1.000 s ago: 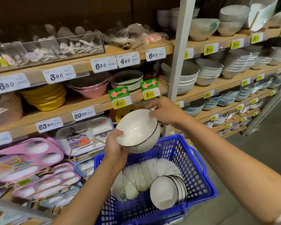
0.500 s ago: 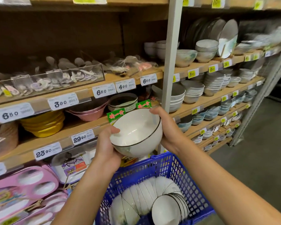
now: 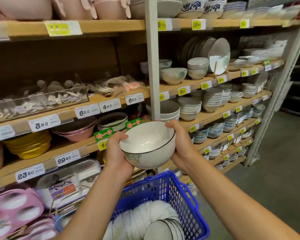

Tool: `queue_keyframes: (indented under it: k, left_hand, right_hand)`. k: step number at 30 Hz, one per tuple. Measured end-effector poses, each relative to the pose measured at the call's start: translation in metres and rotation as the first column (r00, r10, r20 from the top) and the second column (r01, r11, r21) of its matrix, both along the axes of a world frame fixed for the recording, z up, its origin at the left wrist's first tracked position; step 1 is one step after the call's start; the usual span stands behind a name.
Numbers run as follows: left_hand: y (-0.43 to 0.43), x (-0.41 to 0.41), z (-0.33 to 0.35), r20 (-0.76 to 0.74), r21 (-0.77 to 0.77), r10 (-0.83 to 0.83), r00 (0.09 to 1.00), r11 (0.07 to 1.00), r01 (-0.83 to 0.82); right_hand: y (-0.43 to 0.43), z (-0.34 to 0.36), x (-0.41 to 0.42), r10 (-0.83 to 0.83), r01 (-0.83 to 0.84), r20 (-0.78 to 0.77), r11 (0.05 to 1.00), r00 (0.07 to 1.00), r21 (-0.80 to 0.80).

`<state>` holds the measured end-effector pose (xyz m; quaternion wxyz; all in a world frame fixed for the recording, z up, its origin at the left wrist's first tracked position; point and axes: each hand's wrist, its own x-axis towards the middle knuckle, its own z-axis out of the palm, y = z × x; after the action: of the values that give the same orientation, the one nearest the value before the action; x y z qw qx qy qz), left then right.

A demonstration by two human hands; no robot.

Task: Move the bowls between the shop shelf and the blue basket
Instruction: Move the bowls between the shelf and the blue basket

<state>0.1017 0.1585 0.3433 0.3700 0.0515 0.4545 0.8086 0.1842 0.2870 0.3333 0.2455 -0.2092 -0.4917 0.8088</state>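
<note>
A white bowl (image 3: 147, 144) with a thin black rim is held upright in front of the shelves, above the blue basket (image 3: 177, 193). My left hand (image 3: 117, 151) grips its left side, thumb over the rim. My right hand (image 3: 180, 144) grips its right side, thumb on the rim. Several more white bowls (image 3: 145, 220) lie nested on their sides inside the basket. Similar black-rimmed bowls (image 3: 197, 67) stand on the wooden shop shelf (image 3: 189, 84) up to the right.
A grey upright post (image 3: 151, 66) divides the shelving. Stacks of bowls and plates fill the right shelves. Left shelves hold pink bowls (image 3: 76, 130), yellow plates (image 3: 29, 146), spoons in a clear tray and pink packaged sets. Grey floor lies at the right.
The bowl has been turned from rim-down to upright and lifted higher above the basket. My view has tilted up, showing higher shelves.
</note>
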Motion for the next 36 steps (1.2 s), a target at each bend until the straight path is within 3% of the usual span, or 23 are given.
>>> queue_keyframes:
  k: [10, 19, 29, 36]
  left_hand:
    - [0.134, 0.111, 0.019, 0.000, 0.013, -0.083, 0.997, 0.996, 0.083]
    - [0.239, 0.156, 0.033, 0.005, -0.036, -0.202, 0.979, 0.979, 0.202]
    - [0.340, 0.114, 0.036, -0.007, 0.011, -0.215, 0.977, 0.977, 0.215]
    - [0.394, 0.054, 0.046, -0.050, 0.016, -0.103, 0.993, 0.994, 0.104]
  right_hand:
    - [0.124, 0.021, 0.121, -0.070, 0.071, -0.012, 0.996, 0.997, 0.047]
    - [0.221, 0.028, 0.180, -0.191, 0.194, -0.034, 0.978, 0.981, 0.083]
    - [0.321, 0.034, 0.141, -0.202, 0.205, -0.042, 0.974, 0.979, 0.098]
    - [0.380, 0.051, 0.073, -0.157, 0.159, -0.028, 0.983, 0.987, 0.095]
